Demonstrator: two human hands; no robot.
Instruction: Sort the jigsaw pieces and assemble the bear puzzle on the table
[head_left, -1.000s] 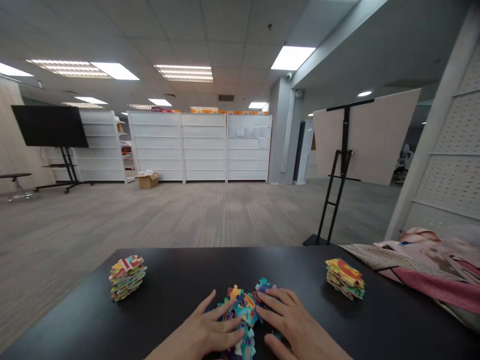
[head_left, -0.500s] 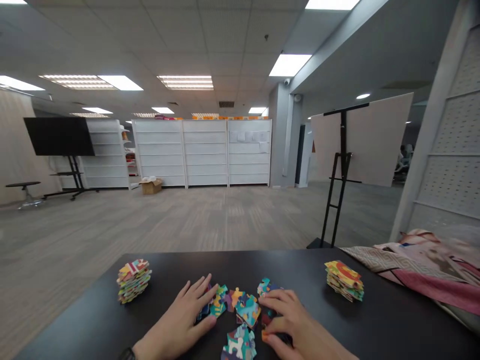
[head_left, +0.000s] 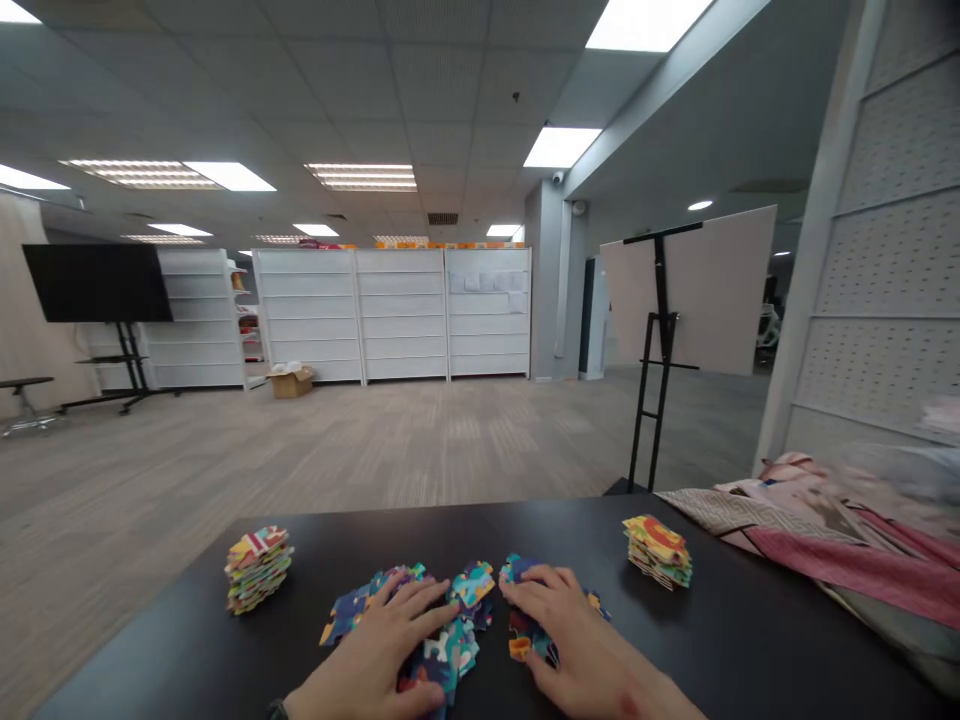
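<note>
My left hand (head_left: 394, 640) lies spread over a loose heap of jigsaw puzzle pieces (head_left: 450, 650) in blue, teal and purple, covering part of them. More pieces (head_left: 349, 610) poke out past its fingers on the left. On the right, my right hand (head_left: 562, 625) rests with fingers apart on another group of puzzle pieces (head_left: 520, 648), hiding several of them. Between the hands, near the fingertips, sits a teal and yellow piece (head_left: 472, 584) on top of others. Neither hand lifts anything off the black table (head_left: 337, 540).
A neat stack of puzzle pieces (head_left: 258, 570) stands at the table's left, and a second stack (head_left: 658, 552) at its right. Pink patterned cloth (head_left: 847, 560) covers the right edge. Beyond are a black easel stand (head_left: 652, 390), white shelves (head_left: 397, 315) and a cardboard box (head_left: 291, 382).
My left hand has slid right and nearer, over the middle pieces. Pieces under both hands have shifted and regrouped. The whole view has turned slightly right.
</note>
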